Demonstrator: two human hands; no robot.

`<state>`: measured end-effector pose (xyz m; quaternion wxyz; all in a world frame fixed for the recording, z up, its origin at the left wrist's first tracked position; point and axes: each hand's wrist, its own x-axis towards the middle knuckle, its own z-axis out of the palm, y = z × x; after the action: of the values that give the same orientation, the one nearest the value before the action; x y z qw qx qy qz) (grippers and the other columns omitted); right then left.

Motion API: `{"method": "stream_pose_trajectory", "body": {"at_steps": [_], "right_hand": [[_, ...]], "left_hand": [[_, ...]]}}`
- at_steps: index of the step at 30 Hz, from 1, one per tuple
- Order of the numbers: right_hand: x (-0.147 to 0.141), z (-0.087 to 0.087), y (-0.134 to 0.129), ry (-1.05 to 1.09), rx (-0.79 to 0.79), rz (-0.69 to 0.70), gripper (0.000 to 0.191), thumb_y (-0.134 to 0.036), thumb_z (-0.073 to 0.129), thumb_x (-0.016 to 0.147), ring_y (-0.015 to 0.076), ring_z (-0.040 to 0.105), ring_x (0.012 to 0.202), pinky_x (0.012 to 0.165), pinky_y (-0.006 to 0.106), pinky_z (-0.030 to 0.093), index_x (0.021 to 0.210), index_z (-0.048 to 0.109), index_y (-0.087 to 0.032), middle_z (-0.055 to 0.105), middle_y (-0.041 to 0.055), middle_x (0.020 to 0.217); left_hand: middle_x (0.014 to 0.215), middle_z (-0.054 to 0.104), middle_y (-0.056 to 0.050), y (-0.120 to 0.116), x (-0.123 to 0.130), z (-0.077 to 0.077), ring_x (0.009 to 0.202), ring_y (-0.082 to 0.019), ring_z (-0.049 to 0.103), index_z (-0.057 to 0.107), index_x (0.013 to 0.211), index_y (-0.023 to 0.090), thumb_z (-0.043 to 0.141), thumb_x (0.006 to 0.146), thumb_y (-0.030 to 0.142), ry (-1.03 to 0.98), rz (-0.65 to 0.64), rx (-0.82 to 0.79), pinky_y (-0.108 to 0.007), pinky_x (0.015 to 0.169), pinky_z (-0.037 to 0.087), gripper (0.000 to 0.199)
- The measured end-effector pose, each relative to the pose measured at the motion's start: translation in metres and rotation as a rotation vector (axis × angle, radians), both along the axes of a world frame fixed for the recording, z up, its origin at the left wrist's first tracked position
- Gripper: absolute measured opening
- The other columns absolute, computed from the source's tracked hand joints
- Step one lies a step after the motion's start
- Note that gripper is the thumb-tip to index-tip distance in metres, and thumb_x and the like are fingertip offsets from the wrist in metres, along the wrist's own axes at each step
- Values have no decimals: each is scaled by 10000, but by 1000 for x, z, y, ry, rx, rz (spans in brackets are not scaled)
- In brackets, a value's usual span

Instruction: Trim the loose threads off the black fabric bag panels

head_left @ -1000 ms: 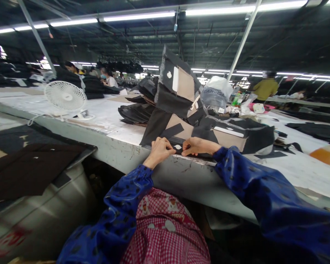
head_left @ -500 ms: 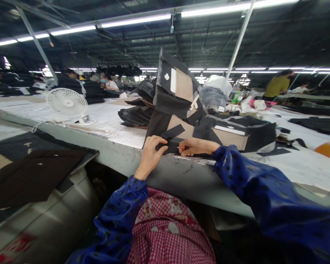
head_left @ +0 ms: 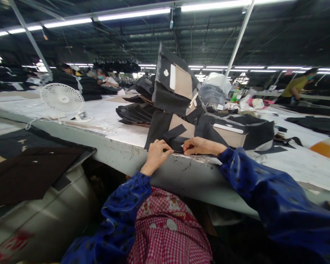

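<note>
A black fabric piece (head_left: 156,129) with a beige panel lies at the table's front edge. A short black strip (head_left: 176,131) rests slantwise across it. My left hand (head_left: 158,156) pinches the lower edge of the fabric, thumb and fingertips together. Just to the right, my right hand (head_left: 202,146) is also closed on that edge, its fingers curled; a tiny white spot shows by its fingertips, too small to name. Between the two hands runs a narrow black band of the fabric. Behind stands a similar black piece (head_left: 167,99) with a beige panel and white trim.
A white fan (head_left: 62,98) stands on the white-topped table (head_left: 104,134) at the left. Stacked black pieces (head_left: 136,113) lie behind my hands. Another panelled piece (head_left: 260,134), a plastic bag (head_left: 216,90) and an orange bottle (head_left: 328,147) are to the right. Co-workers are farther back.
Both hands have shifted slightly right along the fabric's edge. The left thumb and fingertips have come closer together. In the background, a person in a yellow top has moved right.
</note>
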<state>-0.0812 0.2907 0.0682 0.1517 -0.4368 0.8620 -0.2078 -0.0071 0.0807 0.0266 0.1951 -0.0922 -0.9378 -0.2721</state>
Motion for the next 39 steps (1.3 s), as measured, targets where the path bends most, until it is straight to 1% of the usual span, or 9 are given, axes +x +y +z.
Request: {"method": "stream_pose_trajectory", "body": {"at_steps": [7,11,14,17,19,22,27,34,39], "right_hand": [[5,3,-18,-27,118,-205,342,-501,596,786,127,504,571,532,231,362,764,609,-160,563,8,628],[11,11,-36,272,293,-299,404,-558,654,751,237,616,791,641,280,415,798,655,-157,651,104,795],[12,14,-43,455,276,-200,263,-377,722,730,255,623,906,707,279,429,873,674,-162,671,116,926],[5,9,-41,232,156,-21,157,-231,652,771,154,634,739,631,213,432,918,658,-175,681,46,860],[0,4,-37,84,91,-2,148,-245,613,798,120,614,640,572,195,433,917,650,-165,678,30,824],[-4,0,-34,36,47,-16,161,-270,614,788,112,597,604,549,194,440,894,650,-155,670,25,801],[-2,1,-34,23,29,-36,173,-281,623,765,117,591,592,548,206,442,869,664,-149,672,27,781],[-10,-8,-37,-11,10,-75,173,-323,644,760,120,596,595,527,198,435,826,674,-166,676,17,749],[-6,-2,-49,-32,99,-204,212,-366,666,775,131,614,583,531,203,452,795,665,-154,668,34,705]], "left_hand": [[800,680,-14,-2,-14,6,816,-192,614,758,697,200,697,706,241,-150,15,90,-283,727,435,74],[825,687,-33,0,-16,6,818,-204,622,760,699,185,688,698,229,-155,0,106,-285,699,439,84],[836,696,-42,-4,-16,8,833,-215,629,764,706,181,684,707,218,-154,-61,106,-300,734,453,88],[885,717,-22,-18,-13,10,898,-202,637,770,769,205,705,713,207,-160,-189,94,-292,844,457,86],[959,729,-13,-29,-8,11,954,-186,640,749,936,214,716,712,172,-179,-289,150,-282,906,448,230],[1004,729,-23,-38,0,7,980,-175,637,648,1135,205,705,730,128,-139,-361,280,-299,936,440,417],[855,688,-27,-28,1,-2,882,-186,588,699,774,179,710,752,188,41,-215,170,-306,840,440,27],[781,662,-25,-24,-16,-3,802,-172,612,726,677,163,690,733,188,-65,-103,183,-277,762,445,72],[788,670,-38,-20,-20,3,758,-179,618,741,669,152,668,697,200,-153,-19,170,-266,688,449,92]]}}
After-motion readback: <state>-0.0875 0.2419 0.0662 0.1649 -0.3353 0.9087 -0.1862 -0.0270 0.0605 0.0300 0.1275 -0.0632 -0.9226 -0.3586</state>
